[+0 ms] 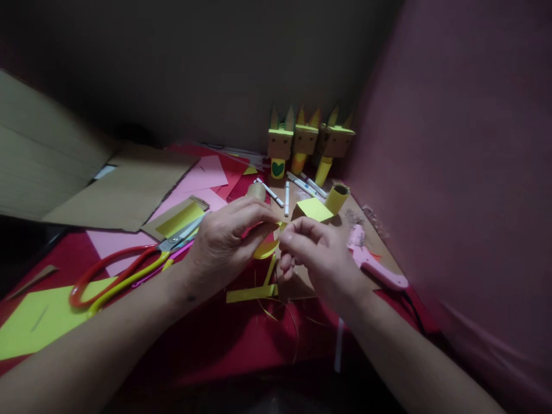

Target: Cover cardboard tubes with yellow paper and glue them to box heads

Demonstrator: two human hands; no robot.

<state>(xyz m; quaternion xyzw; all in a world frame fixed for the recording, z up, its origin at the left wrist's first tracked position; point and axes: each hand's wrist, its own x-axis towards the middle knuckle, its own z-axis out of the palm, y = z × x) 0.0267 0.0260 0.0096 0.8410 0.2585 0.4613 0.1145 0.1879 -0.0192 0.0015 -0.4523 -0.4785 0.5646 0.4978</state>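
Observation:
My left hand [230,233] is closed in a pinch on a curled yellow paper strip [266,250] that hangs in a loop below the fingers. Facing it, my right hand [319,250] pinches at the strip's upper end; its fingertips partly hide the contact. Just beyond the hands sit a small cardboard box with a yellow top [314,209] and a yellow-wrapped cardboard tube [337,199]. Another bare tube [256,191] shows behind my left hand. Flat yellow paper strips [252,294] lie beneath the hands.
Red-and-yellow-handled scissors [116,282] lie left on paper sheets and cardboard [125,187]. A pink glue gun [382,270] rests at right, its cord trailing. Several markers [287,198] lie behind the hands, before three eared cardboard figures [306,141]. A pink wall [466,172] bounds the right.

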